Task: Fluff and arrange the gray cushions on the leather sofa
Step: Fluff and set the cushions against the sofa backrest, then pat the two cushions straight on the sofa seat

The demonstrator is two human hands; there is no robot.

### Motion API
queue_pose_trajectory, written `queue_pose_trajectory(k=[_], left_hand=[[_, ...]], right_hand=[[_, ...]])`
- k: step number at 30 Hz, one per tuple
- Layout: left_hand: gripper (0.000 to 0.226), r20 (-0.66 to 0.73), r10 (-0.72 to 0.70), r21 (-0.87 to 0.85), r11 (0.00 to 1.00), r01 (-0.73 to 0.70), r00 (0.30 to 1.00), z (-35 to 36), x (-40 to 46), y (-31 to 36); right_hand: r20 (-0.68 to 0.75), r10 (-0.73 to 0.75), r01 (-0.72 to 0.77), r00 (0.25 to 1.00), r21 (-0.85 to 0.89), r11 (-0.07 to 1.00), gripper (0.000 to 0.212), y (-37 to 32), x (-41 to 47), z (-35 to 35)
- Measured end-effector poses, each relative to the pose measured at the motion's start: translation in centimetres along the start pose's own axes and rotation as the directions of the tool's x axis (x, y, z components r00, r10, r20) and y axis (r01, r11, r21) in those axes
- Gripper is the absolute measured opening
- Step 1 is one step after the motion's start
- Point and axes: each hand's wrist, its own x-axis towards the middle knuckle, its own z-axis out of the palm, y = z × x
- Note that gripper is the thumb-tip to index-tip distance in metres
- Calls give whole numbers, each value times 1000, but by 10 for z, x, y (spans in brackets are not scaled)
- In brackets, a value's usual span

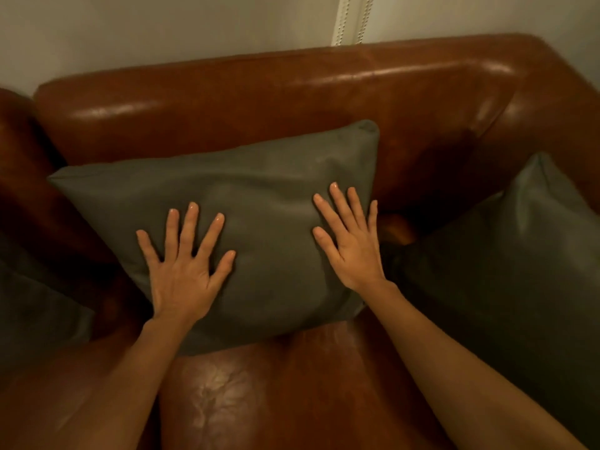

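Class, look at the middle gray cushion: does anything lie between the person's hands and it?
Nothing visible does. The left hand and right hand already lie flat, fingers spread, directly on the middle cushion, which leans against the sofa backrest.

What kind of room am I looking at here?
Probably a home living room: a brown leather sofa stands against a pale wall, with gray cushions on it.

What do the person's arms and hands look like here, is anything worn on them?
Both are bare. The left hand and the right hand show no gloves, rings or bracelets, and no watch on either wrist. The forearms are uncovered all the way to the bottom edge of the head view, so no sleeve shows. The fingernails are short, with a pale, slightly glossy look.
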Motion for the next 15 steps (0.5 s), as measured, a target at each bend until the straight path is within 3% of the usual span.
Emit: queue_pose_trajectory(k=[2,4,9,12,15], left_hand=[[57,-67,-77,-81,994,71,995,-7,-6,20],[57,-87,-125,-157,981,110,988,-11,-9,49],[57,2,161,-334,931,-151,987,-8,-3,160],[64,224,331,-574,805,-151,917,-5,-8,234],[71,449,424,-680,733,-7,786,-8,-17,299]], right_hand=[[-58,47,-45,997,28,999,48,7,-14,-22],[-183,202,-194,962,62,979,44,28,-38,-55],[-422,319,-388,848,-85,918,33,98,-112,-170],[-339,514,-587,788,-162,793,42,127,-144,-221],[-164,766,-784,621,-153,602,66,146,-164,-240]])
